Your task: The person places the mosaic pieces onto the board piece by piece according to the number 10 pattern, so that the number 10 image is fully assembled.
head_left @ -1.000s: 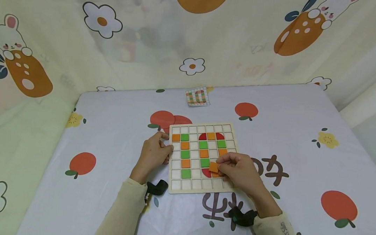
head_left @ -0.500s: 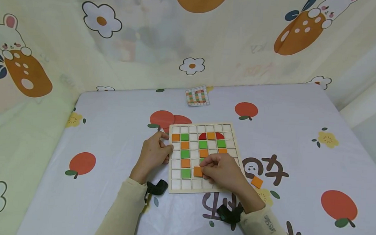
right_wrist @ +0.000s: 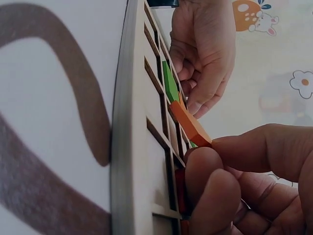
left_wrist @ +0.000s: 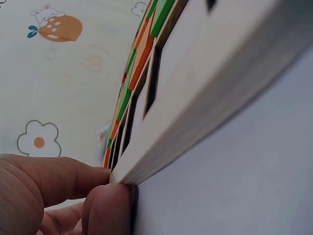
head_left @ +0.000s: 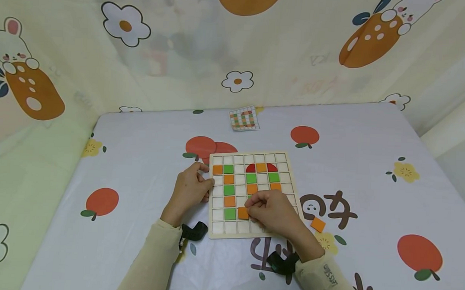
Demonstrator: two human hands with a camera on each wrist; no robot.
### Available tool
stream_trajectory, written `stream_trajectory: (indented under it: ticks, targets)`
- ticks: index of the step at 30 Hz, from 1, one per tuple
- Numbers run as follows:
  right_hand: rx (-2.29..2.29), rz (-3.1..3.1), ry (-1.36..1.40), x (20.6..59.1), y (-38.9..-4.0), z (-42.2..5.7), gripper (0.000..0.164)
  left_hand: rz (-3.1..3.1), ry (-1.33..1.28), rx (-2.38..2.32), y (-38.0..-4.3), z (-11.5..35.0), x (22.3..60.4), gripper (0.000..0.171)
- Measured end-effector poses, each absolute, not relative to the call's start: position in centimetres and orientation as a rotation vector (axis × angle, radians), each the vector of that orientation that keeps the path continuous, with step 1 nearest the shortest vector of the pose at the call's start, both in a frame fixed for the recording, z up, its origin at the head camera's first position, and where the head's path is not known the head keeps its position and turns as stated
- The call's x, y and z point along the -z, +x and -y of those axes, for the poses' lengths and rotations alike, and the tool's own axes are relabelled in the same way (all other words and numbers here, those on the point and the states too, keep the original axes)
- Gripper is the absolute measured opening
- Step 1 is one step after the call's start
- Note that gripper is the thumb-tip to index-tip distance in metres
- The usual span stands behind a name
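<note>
A wooden grid board [head_left: 239, 227] lies on the table with orange, green and red tiles in several cells. My right hand [head_left: 274, 212] pinches an orange square tile [head_left: 243, 213] between thumb and fingertips, over a lower cell just right of a green tile [head_left: 230, 214]. In the right wrist view that orange tile [right_wrist: 190, 123] sits tilted, one edge down at the grid beside the green tile [right_wrist: 169, 84]. At the board's left edge my left hand [head_left: 191, 187] grips the rim; the left wrist view has its thumb and finger against the board's edge [left_wrist: 161, 142]. My right hand hides some lower cells.
A loose orange tile [head_left: 317, 224] lies on the tablecloth right of the board. Behind the board lies a small pattern card [head_left: 244, 119] with a coloured grid. The printed tablecloth [head_left: 146, 167] reaches back to a curtain [head_left: 189, 52].
My right hand has moved left across the board with the orange tile, then lowered it slightly at the lower row. A loose orange tile on the cloth has come into view. My left hand stays put.
</note>
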State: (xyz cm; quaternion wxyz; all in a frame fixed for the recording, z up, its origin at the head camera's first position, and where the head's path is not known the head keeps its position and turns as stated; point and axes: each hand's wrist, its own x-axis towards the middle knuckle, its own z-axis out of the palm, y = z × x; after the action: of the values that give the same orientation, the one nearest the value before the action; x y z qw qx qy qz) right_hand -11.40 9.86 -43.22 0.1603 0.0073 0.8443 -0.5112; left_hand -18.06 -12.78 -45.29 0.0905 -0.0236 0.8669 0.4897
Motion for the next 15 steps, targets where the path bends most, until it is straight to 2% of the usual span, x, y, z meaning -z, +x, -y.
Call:
stream_trajectory:
  ticks: [15]
  targets:
    - [1.472,-2.407,0.003,43.47,-11.37,-9.80,0.005,-2.575,-0.070,-1.456,-18.07,12.80,45.34,0.029]
